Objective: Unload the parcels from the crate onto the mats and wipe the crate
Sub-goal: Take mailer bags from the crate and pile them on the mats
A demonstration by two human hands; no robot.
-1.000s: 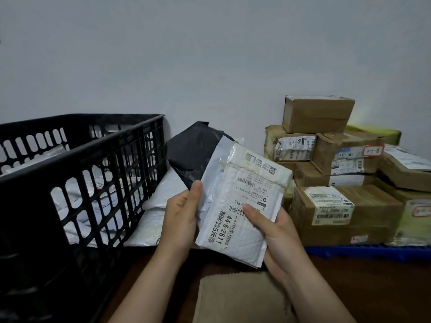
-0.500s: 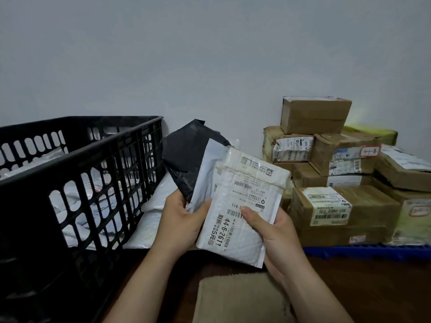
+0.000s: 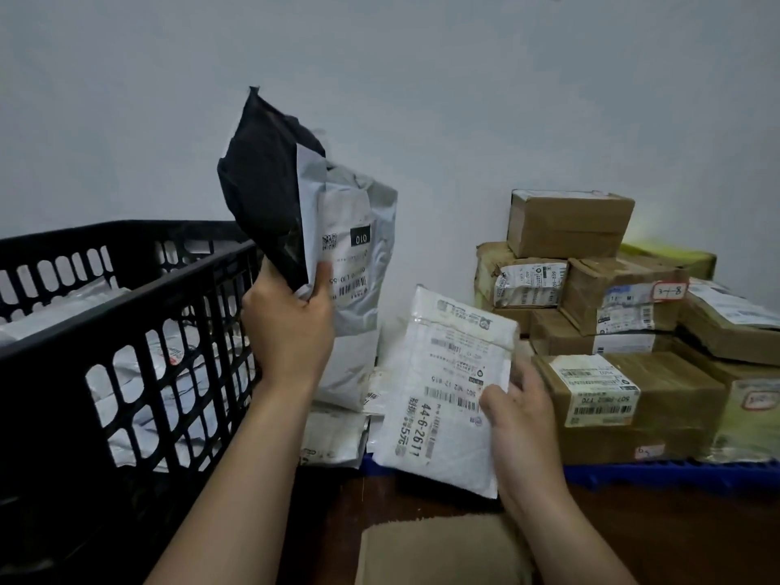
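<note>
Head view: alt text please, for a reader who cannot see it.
The left hand holds up a black bag and a grey bag; the right hand holds a white envelope. A black crate stands left, stacked cardboard boxes right.

A: What moved?
B: Left hand [image 3: 291, 331] lifted the black bag [image 3: 261, 192] and grey bag [image 3: 358, 230] high, away from the white bubble mailer [image 3: 443, 386].
A: And the mailer?
B: Now only the right hand [image 3: 523, 432] holds it.

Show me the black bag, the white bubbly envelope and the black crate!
black bag [image 3: 261, 196], head view, middle of its dark front.
white bubbly envelope [image 3: 456, 365], head view, on its printed label.
black crate [image 3: 126, 310], head view, on its near top rim.
</note>
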